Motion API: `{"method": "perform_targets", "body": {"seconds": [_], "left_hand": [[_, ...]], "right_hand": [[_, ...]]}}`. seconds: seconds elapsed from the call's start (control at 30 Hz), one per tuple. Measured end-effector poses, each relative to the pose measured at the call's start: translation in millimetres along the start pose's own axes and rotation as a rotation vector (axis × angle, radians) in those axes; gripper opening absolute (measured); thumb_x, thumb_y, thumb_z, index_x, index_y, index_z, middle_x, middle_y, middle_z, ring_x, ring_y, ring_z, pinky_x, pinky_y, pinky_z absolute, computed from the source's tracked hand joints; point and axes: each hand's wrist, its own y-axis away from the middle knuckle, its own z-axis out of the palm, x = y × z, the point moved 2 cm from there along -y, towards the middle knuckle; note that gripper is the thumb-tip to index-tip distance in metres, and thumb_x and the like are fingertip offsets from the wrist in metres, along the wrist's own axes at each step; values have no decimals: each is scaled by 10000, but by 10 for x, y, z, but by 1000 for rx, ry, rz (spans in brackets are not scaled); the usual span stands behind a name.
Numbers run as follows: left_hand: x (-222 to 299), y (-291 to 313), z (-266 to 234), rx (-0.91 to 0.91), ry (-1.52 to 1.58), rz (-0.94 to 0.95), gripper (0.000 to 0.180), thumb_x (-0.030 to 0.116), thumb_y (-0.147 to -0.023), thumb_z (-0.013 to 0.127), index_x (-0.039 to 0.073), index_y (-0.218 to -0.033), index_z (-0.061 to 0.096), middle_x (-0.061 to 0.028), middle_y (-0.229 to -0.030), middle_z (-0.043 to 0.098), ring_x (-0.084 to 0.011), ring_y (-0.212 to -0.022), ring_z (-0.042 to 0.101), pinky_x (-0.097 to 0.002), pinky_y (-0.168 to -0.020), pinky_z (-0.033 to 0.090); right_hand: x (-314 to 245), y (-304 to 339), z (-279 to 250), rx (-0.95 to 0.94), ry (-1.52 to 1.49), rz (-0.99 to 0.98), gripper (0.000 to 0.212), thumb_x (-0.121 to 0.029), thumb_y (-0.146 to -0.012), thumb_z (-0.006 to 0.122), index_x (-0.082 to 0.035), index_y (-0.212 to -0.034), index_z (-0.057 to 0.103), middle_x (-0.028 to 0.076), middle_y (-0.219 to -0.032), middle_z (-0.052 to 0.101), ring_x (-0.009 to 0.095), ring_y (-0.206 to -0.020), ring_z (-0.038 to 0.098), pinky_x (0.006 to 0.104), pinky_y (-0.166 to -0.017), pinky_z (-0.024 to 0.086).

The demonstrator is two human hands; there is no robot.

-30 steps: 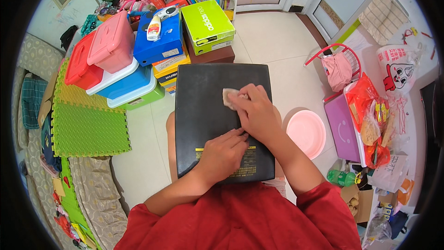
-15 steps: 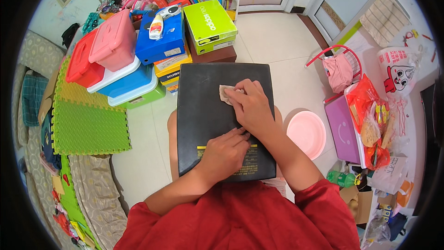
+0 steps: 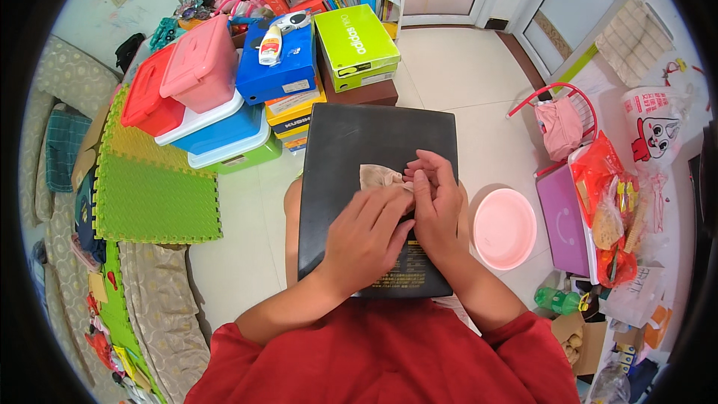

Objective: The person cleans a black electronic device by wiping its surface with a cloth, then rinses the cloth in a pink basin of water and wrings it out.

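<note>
On my lap lies a black rectangular panel [image 3: 336, 150] with gold print near its close edge. A crumpled beige cloth [image 3: 378, 176] is just above its surface, partly covered by my fingers. My left hand [image 3: 366, 232] reaches in from the left, its fingers bent over the cloth's near side and closed on it. Beside it, my right hand [image 3: 437, 209] is turned on its side with the palm facing left. The right fingers are stretched out and slightly cupped, close to the cloth, and the thumb is raised. Part of the cloth between the hands is hidden.
A pink basin [image 3: 505, 229] stands on the floor to my right, near a purple bin [image 3: 566, 221] and bagged items. Ahead on the left are stacked shoe boxes [image 3: 277, 67] and lidded plastic tubs [image 3: 198, 67]. Green foam mats [image 3: 157, 202] lie at the left.
Both hands have come together over the panel. The right hand drew back toward me and loosened from the cloth; the left moved forward onto it. The view shifted slightly.
</note>
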Motion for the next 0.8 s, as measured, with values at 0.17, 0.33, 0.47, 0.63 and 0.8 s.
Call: {"method": "perform_targets", "body": {"seconds": [0.17,0.33,0.47,0.63,0.8], "left_hand": [[-128,46,100,-144,-235,11,379,46,-778,715,66,-1148,634,-140,-1292,573,-344,-1124,578,-427,-955,479],[-342,-15,-102,-218,-121,-32,287,-21,-731,669,63,-1005,666,-116,-1137,634,-346,-1015,624,-402,-824,536],[-351,-37,-300,-219,-210,-25,275,-26,-740,674,48,-1005,669,-119,-1077,635,-335,-944,621,-403,-796,543],[-216,-74,-133,-203,-167,14,329,15,-779,685,60,-1105,667,-143,-1135,620,-335,-1041,606,-403,-900,521],[-415,1,-74,-287,-213,46,373,29,-794,685,37,-1166,657,-160,-1247,600,-345,-1226,543,-415,-1036,453]], "right_hand": [[47,3,26,6,-46,12,256,5,-974,498,21,-1224,549,150,-1059,645,202,-949,661,326,-835,552],[82,9,15,39,22,-50,280,67,-910,510,16,-1179,569,162,-1109,624,239,-977,655,346,-858,547],[-28,8,17,-55,343,-181,331,109,-757,547,7,-1059,637,156,-1168,600,344,-1010,615,386,-860,525],[-19,12,53,-85,426,-267,282,110,-758,570,15,-1005,669,151,-1175,603,342,-1064,588,411,-897,507],[2,38,103,-157,553,-358,367,85,-763,590,39,-1124,641,167,-1254,585,360,-1183,540,427,-1000,467]]}}
